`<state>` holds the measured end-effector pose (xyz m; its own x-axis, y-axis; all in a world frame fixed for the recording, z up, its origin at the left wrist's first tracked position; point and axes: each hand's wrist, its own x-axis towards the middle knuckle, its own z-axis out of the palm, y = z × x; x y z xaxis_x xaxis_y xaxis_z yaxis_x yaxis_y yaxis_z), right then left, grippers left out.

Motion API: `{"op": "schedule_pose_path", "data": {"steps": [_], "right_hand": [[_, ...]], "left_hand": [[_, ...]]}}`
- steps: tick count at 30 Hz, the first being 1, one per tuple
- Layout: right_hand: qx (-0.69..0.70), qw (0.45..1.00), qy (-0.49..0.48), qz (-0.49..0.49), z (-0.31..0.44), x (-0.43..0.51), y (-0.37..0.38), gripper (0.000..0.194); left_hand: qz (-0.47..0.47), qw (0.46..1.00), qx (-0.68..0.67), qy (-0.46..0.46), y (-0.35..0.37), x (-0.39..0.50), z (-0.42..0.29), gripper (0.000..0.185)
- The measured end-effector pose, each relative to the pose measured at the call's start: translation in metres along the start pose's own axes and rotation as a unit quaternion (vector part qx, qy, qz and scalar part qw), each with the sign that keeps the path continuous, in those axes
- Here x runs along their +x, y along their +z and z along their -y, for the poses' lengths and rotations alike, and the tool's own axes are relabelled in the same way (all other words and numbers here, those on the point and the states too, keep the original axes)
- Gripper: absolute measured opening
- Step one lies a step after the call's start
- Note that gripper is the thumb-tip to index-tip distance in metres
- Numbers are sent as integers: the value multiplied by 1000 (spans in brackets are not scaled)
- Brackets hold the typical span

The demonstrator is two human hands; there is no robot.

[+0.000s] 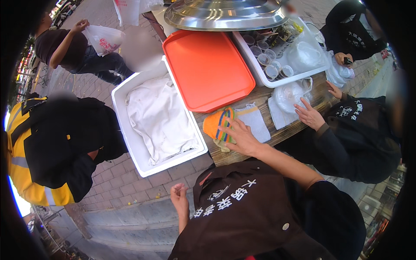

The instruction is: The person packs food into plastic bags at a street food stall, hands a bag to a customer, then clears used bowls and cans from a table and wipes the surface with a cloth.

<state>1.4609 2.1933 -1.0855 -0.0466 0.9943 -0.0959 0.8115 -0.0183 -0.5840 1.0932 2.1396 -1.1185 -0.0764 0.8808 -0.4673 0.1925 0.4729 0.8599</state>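
My right hand [242,138] reaches over the wooden table with its fingers apart, its fingertips over an orange striped cloth [213,124]. Whether they press on the cloth cannot be made out. Next to this cloth lies a folded pale towel [255,122], partly behind my hand. My left hand [179,196] hangs beside my brown apron [240,208], away from the table, its fingers loosely curled and nothing visible in it. Ahead and to the left is a white foam box [140,162] with a white cloth [159,120] spread inside. A red-orange tray [208,71] lies beyond the striped cloth.
A large metal lid [224,14] stands at the back. The white bin [321,66] holds several lidded cups [271,71] and plastic bags. A co-worker's hand [310,115] is by a bagged container [289,94] at right. A person in a yellow-and-black jacket [58,149] stands left; steps [130,227] lie below.
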Motion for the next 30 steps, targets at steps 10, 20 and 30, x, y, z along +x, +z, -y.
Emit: {"op": "schedule_pose_path", "data": {"steps": [10,20,30], "right_hand": [[164,957,-237,15,6,39,22,43],[110,986,-42,119,34,-15,61,73],[-173,937,223,204,30,-7,152,105]], "left_hand": [[0,987,-154,-47,108,-53,-63,48],[36,876,-459,-143,55,9,6,51],[30,923,-382,-29,-76,25,-17,52]]}}
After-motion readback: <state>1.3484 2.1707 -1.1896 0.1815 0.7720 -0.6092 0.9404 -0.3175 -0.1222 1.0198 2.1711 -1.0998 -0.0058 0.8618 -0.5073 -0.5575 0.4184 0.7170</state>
